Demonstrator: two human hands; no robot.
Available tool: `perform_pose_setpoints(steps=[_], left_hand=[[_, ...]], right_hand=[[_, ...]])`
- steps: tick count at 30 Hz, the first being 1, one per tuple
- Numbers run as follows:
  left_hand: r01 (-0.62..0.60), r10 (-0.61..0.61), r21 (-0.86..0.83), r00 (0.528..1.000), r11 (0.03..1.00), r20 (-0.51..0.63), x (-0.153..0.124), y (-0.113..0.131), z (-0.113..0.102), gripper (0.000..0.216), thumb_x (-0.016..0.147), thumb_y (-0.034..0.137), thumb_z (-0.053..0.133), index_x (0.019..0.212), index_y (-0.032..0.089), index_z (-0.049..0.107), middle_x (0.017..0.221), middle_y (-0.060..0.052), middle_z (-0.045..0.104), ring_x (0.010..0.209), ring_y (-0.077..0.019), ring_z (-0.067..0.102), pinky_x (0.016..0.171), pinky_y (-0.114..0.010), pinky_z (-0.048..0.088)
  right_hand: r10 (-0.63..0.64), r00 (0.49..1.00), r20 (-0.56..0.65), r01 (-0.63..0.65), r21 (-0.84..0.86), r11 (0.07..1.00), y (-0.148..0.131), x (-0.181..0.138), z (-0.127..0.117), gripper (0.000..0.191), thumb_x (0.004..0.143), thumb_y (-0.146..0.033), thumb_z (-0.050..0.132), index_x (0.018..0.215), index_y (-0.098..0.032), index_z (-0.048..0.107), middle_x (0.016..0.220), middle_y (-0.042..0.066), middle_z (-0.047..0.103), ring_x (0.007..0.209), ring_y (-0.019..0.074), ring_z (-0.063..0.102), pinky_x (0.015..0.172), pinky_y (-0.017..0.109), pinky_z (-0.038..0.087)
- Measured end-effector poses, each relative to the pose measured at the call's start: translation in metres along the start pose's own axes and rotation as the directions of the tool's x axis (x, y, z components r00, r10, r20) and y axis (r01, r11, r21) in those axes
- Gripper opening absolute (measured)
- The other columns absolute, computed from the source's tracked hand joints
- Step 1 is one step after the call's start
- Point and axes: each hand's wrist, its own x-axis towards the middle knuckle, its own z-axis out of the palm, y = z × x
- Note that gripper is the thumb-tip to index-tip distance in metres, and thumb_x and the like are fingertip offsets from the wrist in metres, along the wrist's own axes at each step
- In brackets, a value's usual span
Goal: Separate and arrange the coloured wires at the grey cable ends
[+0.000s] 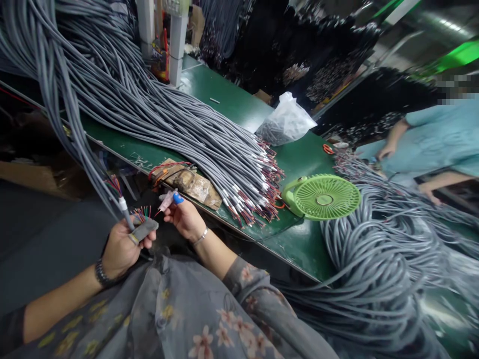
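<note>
My left hand (121,249) is closed around the end of a grey cable (128,219), with its thin coloured wires (144,213) fanned out above the fingers. A grey covering (144,230) wraps the thumb of that hand. Just to the right, my right hand (187,222) is pinched together, wearing a pink finger cover (166,200) and a blue one (178,198). A thin red wire shows at its fingertips, close to the fanned wires. Beside my left hand hangs another cable end with a white sleeve (122,203) and coloured wires.
A thick bundle of grey cables (179,119) lies across the green table (299,249). Near its edge sits a taped cardboard piece (194,187). A green fan (324,198), a white plastic bag (286,119) and coiled cables (381,264) stand rightward. Another person (441,134) works there.
</note>
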Motion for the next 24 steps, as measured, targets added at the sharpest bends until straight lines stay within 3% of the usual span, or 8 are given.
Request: perform_pose_setpoints(steps=[7,18,24], left_hand=[[-0.020,0.020,0.002,0.996,1.000,-0.088,0.0057,-0.0034,0.0049,0.027,0.048,0.036,0.089,0.061,0.022,0.070,0.050,0.000,0.069,0.038,-0.0113,0.053,0.040,-0.023,0.038],[-0.017,0.021,0.058,0.997,0.998,-0.074,0.0080,-0.0080,0.0038,0.029,0.053,0.039,0.087,0.062,0.021,0.067,0.052,0.001,0.069,0.040,-0.0114,0.054,0.043,-0.024,0.038],[0.011,-0.009,0.017,0.996,1.000,-0.092,0.0075,-0.0046,0.0062,0.026,0.048,0.034,0.087,0.059,0.020,0.069,0.049,0.002,0.068,0.037,-0.0090,0.053,0.041,-0.021,0.038]], right_hand=[[-0.006,1.000,-0.008,0.006,-0.012,1.000,0.0016,0.0024,-0.0007,0.052,0.081,-0.069,0.079,0.084,-0.019,0.069,0.073,0.000,0.066,0.063,0.0101,0.055,0.057,0.021,0.049],[0.024,0.996,-0.086,-0.015,0.096,0.995,0.0022,0.0077,0.0057,0.036,0.090,-0.056,0.078,0.088,-0.021,0.073,0.079,0.001,0.070,0.073,0.0140,0.061,0.069,0.024,0.053],[0.048,0.998,-0.045,-0.042,0.128,0.991,0.0036,0.0066,0.0060,0.044,0.092,-0.065,0.071,0.088,-0.021,0.072,0.084,0.002,0.072,0.073,0.0134,0.063,0.067,0.023,0.053]])
